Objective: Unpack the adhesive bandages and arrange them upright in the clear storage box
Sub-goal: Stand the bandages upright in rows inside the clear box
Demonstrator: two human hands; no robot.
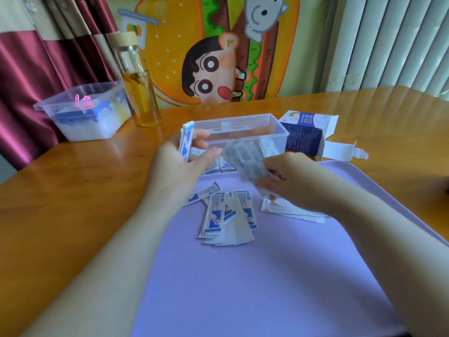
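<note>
Centrally, the left hand (181, 164) grips an upright stack of wrapped bandages (185, 142) beside the clear storage box (245, 132). Right hand (291, 178) pinches a blurred bandage bundle (243, 159); loose bandages (228, 215) lie on the purple tray (243, 288)

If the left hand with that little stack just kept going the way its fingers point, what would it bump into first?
Most likely the near wall of the clear plastic storage box. The left hand holds a stack of blue-and-white wrapped bandages beside its left end; depth is hard to judge.

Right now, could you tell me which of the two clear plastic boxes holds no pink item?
The clear storage box between the hands; the other clear box, far left beside the bottle, holds something pink.
</note>
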